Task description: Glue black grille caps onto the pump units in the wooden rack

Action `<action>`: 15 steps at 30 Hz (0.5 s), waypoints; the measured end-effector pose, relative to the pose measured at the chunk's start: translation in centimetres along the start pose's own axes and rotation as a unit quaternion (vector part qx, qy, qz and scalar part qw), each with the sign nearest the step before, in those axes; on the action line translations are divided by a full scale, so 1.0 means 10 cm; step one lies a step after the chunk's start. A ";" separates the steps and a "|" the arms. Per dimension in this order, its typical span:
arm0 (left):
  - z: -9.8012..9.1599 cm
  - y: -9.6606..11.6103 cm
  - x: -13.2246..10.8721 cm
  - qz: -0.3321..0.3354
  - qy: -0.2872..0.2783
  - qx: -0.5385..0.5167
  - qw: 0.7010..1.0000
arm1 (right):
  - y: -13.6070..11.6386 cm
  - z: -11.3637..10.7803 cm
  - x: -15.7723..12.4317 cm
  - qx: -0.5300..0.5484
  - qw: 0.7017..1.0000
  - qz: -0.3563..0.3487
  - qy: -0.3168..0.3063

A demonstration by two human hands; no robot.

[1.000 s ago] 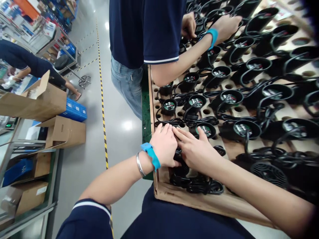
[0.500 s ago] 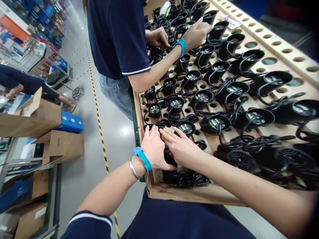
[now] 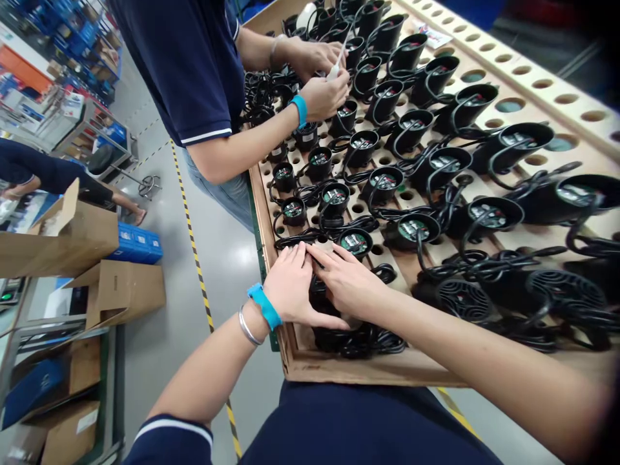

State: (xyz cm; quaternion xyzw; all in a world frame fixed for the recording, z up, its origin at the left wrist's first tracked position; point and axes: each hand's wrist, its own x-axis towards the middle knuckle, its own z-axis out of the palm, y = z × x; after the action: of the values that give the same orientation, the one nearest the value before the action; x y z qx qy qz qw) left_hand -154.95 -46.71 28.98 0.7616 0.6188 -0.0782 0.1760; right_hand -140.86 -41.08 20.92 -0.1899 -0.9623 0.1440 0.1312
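Two hands are cupping one black housing (image 3: 320, 298) at the near corner of the wooden rack (image 3: 300, 368): left hand (image 3: 289, 287) and right hand (image 3: 346, 284) are lying over it, fingertips meeting, and we are unable to tell whether either is clasping it. We are judging the coiled cord (image 3: 368, 341) beside it liable to snag, and the open housing (image 3: 355, 243) just beyond the fingertips liable to be knocked. We are finding no legible writing anywhere.

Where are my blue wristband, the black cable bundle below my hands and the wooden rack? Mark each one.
blue wristband (image 3: 264, 306), head view, middle of the strap on the left wrist.
black cable bundle (image 3: 371, 341), head view, coiled cords beside the near rim.
wooden rack (image 3: 387, 373), head view, bare near rim.
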 end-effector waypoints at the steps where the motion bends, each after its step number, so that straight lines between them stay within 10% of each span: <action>1: 0.00 -0.01 0.01 -0.003 -0.003 -0.002 1.000 | 0.01 0.01 0.00 0.004 1.000 0.000 0.001; 10: 0.04 0.04 0.04 -0.030 -0.018 0.036 0.999 | 0.01 -0.36 -0.02 0.022 0.998 -0.033 0.041; 15: 0.13 0.07 0.05 -0.029 0.015 0.061 0.998 | 0.13 -0.88 -0.94 0.037 0.973 0.070 0.216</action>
State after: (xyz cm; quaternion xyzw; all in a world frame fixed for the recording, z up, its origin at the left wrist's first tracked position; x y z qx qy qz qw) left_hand -153.99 -46.83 27.76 0.7539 0.6370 -0.1095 0.1175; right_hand -129.35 -41.73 26.75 -0.2785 -0.8895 0.1438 0.3323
